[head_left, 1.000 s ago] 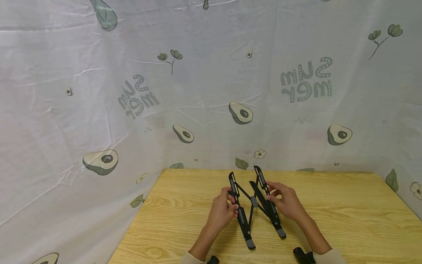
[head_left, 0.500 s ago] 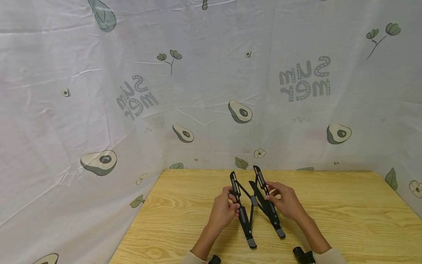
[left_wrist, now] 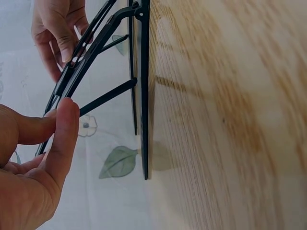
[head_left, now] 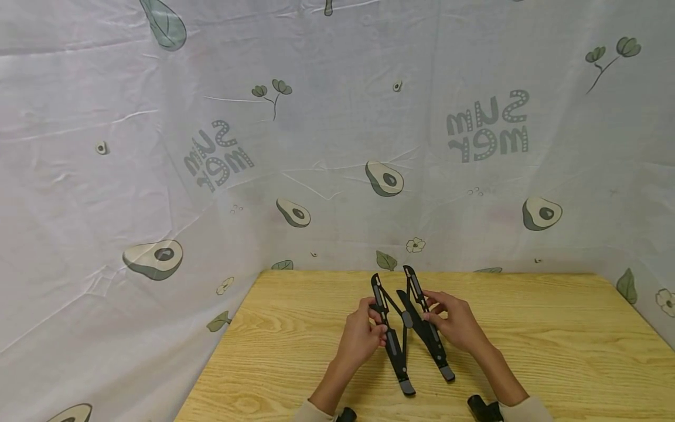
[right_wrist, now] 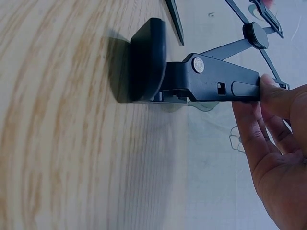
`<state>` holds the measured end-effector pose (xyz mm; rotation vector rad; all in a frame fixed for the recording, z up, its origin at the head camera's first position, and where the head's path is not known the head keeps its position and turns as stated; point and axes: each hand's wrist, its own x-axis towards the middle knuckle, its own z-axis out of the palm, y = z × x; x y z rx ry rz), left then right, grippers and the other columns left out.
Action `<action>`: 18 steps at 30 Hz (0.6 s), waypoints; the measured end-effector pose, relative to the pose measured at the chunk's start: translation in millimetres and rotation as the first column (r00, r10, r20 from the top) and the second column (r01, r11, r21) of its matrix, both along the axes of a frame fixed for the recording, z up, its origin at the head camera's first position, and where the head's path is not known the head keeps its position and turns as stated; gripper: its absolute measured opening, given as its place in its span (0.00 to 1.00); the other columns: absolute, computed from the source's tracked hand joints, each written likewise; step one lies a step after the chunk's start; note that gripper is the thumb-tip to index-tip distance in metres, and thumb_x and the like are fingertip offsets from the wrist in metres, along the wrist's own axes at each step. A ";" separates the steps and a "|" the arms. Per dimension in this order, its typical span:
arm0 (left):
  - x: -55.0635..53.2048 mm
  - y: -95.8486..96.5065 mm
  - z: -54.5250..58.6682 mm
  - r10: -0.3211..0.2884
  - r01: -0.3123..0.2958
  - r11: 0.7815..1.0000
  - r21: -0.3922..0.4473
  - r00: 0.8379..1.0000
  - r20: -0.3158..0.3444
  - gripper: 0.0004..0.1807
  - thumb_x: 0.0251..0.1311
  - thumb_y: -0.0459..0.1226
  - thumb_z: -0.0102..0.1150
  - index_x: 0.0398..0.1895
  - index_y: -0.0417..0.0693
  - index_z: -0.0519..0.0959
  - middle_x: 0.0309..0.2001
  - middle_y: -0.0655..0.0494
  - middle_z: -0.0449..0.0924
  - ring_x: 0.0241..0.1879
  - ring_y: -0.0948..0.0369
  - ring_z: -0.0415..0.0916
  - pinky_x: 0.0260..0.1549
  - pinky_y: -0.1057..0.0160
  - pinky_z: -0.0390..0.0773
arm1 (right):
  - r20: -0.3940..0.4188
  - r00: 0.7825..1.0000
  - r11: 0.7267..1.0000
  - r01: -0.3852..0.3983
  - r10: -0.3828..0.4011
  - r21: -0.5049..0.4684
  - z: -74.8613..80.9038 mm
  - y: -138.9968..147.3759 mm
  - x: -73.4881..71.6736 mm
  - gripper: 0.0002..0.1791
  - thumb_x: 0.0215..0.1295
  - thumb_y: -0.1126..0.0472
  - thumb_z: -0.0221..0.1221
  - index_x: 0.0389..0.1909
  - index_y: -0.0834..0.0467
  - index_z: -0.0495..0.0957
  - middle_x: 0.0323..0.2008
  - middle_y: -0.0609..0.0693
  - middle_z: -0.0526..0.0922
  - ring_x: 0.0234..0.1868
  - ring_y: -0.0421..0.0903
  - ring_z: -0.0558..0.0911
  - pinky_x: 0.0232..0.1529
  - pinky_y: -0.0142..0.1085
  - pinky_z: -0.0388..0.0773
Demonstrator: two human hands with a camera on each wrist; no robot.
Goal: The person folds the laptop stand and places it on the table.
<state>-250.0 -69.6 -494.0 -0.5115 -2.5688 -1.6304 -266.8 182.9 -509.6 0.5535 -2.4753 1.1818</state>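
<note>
A black folding laptop stand [head_left: 394, 347] rises from the table, its two long rails joined by thin crossing bars at a grey round hub [head_left: 407, 319]. My left hand [head_left: 360, 335] pinches the left rail near its middle between thumb and fingers. On the other side, my right hand [head_left: 454, 321] holds the right rail the same way. Seen from the left wrist, the rails slope up from flat base legs [left_wrist: 145, 105] that lie along the wood. The right wrist view shows a thick end lip [right_wrist: 148, 60] and a hinge rivet [right_wrist: 198, 64] close up.
The stand is on a light wood-grain table [head_left: 548, 340]. Behind and to the left hangs a pale sheet [head_left: 327, 129] printed with avocados and leaves. Dark wrist devices [head_left: 482, 408] sit by both sleeves.
My left hand has shifted slightly right with the left rail, so the two rails stand closer together and the crossing bars are narrower. My right hand has barely moved.
</note>
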 end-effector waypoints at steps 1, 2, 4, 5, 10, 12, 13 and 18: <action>-0.2 0.3 0.0 -0.001 0.001 1.000 0.001 1.000 0.000 0.32 0.69 0.18 0.61 0.75 0.32 0.64 0.45 0.40 0.80 0.31 0.48 0.88 0.25 0.72 0.85 | 0.002 1.000 1.000 0.000 0.000 -0.001 0.3 0.1 0.0 0.30 0.67 0.71 0.70 0.70 0.65 0.78 0.47 0.58 0.86 0.40 0.49 0.90 0.28 0.30 0.80; -0.4 0.5 -0.1 -0.002 0.002 1.000 0.002 1.000 -0.001 0.32 0.69 0.18 0.61 0.75 0.32 0.64 0.45 0.40 0.80 0.31 0.47 0.88 0.25 0.72 0.85 | 0.001 1.000 1.000 -0.003 0.003 -0.002 0.5 0.2 0.1 0.30 0.67 0.70 0.70 0.70 0.65 0.78 0.47 0.57 0.86 0.40 0.49 0.90 0.28 0.30 0.80; -0.8 0.9 -0.2 -0.002 0.002 1.000 0.003 1.000 -0.002 0.32 0.69 0.18 0.61 0.74 0.32 0.65 0.45 0.41 0.80 0.31 0.46 0.88 0.25 0.72 0.85 | 0.008 1.000 1.000 -0.003 0.004 -0.003 1.4 0.3 0.5 0.30 0.67 0.70 0.70 0.70 0.64 0.78 0.47 0.57 0.86 0.41 0.50 0.90 0.28 0.30 0.80; -1.1 1.1 -0.4 0.000 0.000 1.000 0.003 1.000 -0.002 0.32 0.69 0.18 0.61 0.74 0.33 0.65 0.44 0.41 0.80 0.31 0.46 0.88 0.25 0.72 0.85 | 0.010 1.000 1.000 -0.005 0.005 -0.005 1.6 0.5 0.7 0.29 0.67 0.70 0.70 0.70 0.64 0.78 0.47 0.57 0.86 0.41 0.50 0.90 0.28 0.30 0.80; -1.8 2.6 -1.6 0.006 -0.006 1.000 -0.003 1.000 0.000 0.31 0.69 0.18 0.61 0.73 0.35 0.66 0.44 0.41 0.80 0.31 0.46 0.88 0.25 0.72 0.85 | 0.010 1.000 1.000 0.000 0.000 0.003 1.9 0.1 1.6 0.29 0.67 0.70 0.70 0.70 0.64 0.79 0.47 0.57 0.86 0.41 0.50 0.90 0.29 0.30 0.81; -2.0 3.3 -1.7 0.005 -0.005 1.000 -0.004 1.000 -0.002 0.31 0.69 0.18 0.60 0.73 0.35 0.66 0.44 0.41 0.80 0.32 0.45 0.88 0.25 0.72 0.85 | 0.012 1.000 1.000 0.005 -0.005 0.003 1.6 -0.5 1.6 0.30 0.67 0.70 0.70 0.70 0.64 0.79 0.47 0.56 0.86 0.41 0.50 0.90 0.29 0.30 0.81; -2.0 3.6 -1.6 0.004 -0.004 1.000 -0.005 1.000 -0.003 0.31 0.69 0.18 0.60 0.73 0.34 0.66 0.44 0.41 0.80 0.32 0.45 0.88 0.25 0.72 0.85 | 0.014 1.000 1.000 0.005 -0.005 0.002 1.3 -0.6 1.5 0.30 0.67 0.70 0.70 0.70 0.65 0.79 0.47 0.56 0.86 0.41 0.50 0.91 0.29 0.30 0.81; -2.6 5.1 -0.6 0.002 -0.002 1.000 -0.007 1.000 -0.015 0.31 0.69 0.18 0.61 0.73 0.33 0.66 0.44 0.42 0.81 0.32 0.45 0.88 0.26 0.73 0.84 | 0.030 1.000 1.000 0.010 -0.010 -0.006 1.4 -1.1 1.7 0.29 0.67 0.69 0.71 0.69 0.65 0.79 0.48 0.57 0.87 0.40 0.49 0.91 0.29 0.30 0.81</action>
